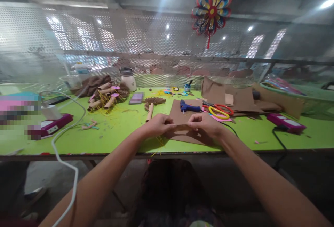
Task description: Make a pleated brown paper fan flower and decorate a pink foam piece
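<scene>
My left hand [159, 124] and my right hand [205, 124] face each other near the table's front edge. Both pinch a thin brown paper strip [181, 127], stretched level between the fingertips. Beneath it lies a sheet of brown cardboard [176, 113]. A blue glue gun [190, 107] rests on the sheet just beyond my fingers. Scissors with red and yellow handles [219, 112] lie to its right, by pink paper. Left of my left hand is a rolled brown paper tube with a pleated paper fan [153, 101] at its top.
Several brown tubes with yellow strings [105, 96] are heaped at the back left, near a white jar [127, 80]. Purple power strips stand left [53, 125] and right [285, 122]. A white cable [54, 143] hangs over the left edge. Brown cardboard pieces [235, 96] and a green basket [313, 98] are right.
</scene>
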`<state>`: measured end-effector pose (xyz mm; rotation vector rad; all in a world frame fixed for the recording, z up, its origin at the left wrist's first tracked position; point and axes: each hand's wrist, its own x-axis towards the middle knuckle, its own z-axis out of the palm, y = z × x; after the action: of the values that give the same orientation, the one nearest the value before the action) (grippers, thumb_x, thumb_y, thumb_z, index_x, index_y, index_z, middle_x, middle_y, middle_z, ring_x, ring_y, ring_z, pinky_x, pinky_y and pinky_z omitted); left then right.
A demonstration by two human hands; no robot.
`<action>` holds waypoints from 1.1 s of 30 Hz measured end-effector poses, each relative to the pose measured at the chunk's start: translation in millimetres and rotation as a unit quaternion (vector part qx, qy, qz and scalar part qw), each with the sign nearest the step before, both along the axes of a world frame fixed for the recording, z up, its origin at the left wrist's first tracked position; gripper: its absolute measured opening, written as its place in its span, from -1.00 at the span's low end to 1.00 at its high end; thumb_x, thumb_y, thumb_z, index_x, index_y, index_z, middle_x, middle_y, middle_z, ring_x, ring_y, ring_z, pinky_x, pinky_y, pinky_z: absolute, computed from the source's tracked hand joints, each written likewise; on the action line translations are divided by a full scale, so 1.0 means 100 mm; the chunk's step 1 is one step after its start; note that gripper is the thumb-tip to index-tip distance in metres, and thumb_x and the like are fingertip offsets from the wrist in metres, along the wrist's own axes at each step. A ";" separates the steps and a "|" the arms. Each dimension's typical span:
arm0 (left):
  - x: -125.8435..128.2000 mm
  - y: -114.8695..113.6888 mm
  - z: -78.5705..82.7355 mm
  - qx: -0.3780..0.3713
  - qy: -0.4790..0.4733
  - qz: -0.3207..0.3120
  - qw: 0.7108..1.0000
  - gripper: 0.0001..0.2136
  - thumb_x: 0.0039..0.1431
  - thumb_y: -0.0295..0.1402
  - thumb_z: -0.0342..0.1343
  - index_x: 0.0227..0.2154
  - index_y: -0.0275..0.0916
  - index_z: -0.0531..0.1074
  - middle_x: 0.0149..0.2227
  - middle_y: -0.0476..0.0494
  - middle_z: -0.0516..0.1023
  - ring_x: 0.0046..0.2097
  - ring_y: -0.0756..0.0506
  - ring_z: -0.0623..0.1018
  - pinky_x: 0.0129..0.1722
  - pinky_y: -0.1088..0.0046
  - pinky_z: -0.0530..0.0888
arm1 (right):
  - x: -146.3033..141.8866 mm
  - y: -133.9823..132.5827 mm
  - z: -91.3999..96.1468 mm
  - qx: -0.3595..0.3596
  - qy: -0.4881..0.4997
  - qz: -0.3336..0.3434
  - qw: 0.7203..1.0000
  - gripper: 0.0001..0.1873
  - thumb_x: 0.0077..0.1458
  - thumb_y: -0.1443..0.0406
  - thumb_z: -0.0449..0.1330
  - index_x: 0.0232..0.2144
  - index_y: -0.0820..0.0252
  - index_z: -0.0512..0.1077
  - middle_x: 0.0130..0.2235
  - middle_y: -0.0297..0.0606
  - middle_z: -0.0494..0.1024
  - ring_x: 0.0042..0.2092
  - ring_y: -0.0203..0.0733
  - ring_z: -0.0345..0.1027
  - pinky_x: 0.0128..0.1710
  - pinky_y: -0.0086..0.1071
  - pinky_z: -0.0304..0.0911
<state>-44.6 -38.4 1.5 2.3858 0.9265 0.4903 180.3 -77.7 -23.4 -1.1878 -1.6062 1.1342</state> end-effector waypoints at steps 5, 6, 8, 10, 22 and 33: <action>-0.03 0.03 -0.01 -0.078 -0.011 -0.068 0.995 -0.70 0.13 -0.18 -0.04 -0.47 -0.33 0.41 -0.53 -0.05 0.44 -0.49 0.02 0.38 -0.46 0.53 0.28 | -0.02 0.02 0.00 -0.007 0.102 0.016 0.995 -0.73 -0.17 0.17 0.33 -0.54 0.25 0.39 -0.56 -0.41 0.33 -0.53 -0.41 0.19 -0.48 -0.45 0.15; -0.03 0.04 -0.01 -0.094 -0.016 -0.071 0.993 -0.70 0.13 -0.17 -0.03 -0.46 -0.33 0.41 -0.53 -0.05 0.43 -0.49 0.02 0.38 -0.46 0.52 0.29 | -0.02 0.02 0.00 -0.014 0.131 0.025 0.991 -0.73 -0.16 0.17 0.33 -0.52 0.25 0.39 -0.55 -0.42 0.33 -0.54 -0.43 0.17 -0.46 -0.45 0.17; -0.04 0.04 0.01 -0.125 -0.026 -0.075 0.989 -0.71 0.12 -0.17 -0.01 -0.45 -0.33 0.40 -0.53 -0.06 0.43 -0.47 0.01 0.39 -0.45 0.52 0.30 | -0.02 0.02 0.02 -0.028 0.172 0.036 0.984 -0.74 -0.12 0.15 0.31 -0.46 0.23 0.43 -0.51 -0.41 0.34 -0.52 -0.43 0.18 -0.44 -0.43 0.22; -0.04 0.03 0.02 -0.150 -0.035 -0.080 0.985 -0.73 0.12 -0.18 -0.01 -0.45 -0.32 0.39 -0.52 -0.05 0.42 -0.46 0.01 0.40 -0.42 0.51 0.32 | -0.01 0.01 0.05 -0.035 0.191 0.038 0.980 -0.72 -0.08 0.12 0.27 -0.37 0.22 0.46 -0.46 -0.37 0.38 -0.49 -0.40 0.22 -0.40 -0.41 0.28; -0.01 -0.07 0.02 -0.305 -0.109 -0.156 0.933 -0.73 0.10 -0.15 0.07 -0.40 -0.30 0.42 -0.52 0.00 0.39 -0.48 0.08 0.32 -0.42 0.55 0.27 | -0.15 -0.10 0.11 0.062 0.102 0.127 0.985 -0.75 -0.17 0.18 0.34 -0.43 0.24 0.51 -0.35 -0.23 0.51 -0.32 -0.24 0.38 -0.27 -0.35 0.28; 0.04 0.01 0.00 -0.137 -0.168 0.013 0.976 -0.72 0.18 -0.21 -0.02 -0.36 -0.35 0.44 -0.45 -0.10 0.50 -0.43 0.02 0.46 -0.35 0.45 0.39 | -0.13 -0.02 0.09 0.049 -0.071 0.125 0.988 -0.66 0.02 0.11 0.15 -0.30 0.29 0.50 -0.32 -0.22 0.52 -0.33 -0.21 0.33 -0.33 -0.37 0.21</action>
<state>-40.5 -37.5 1.4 1.9697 0.8130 0.7018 167.7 -79.8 -14.5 -1.0435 -1.9411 1.1310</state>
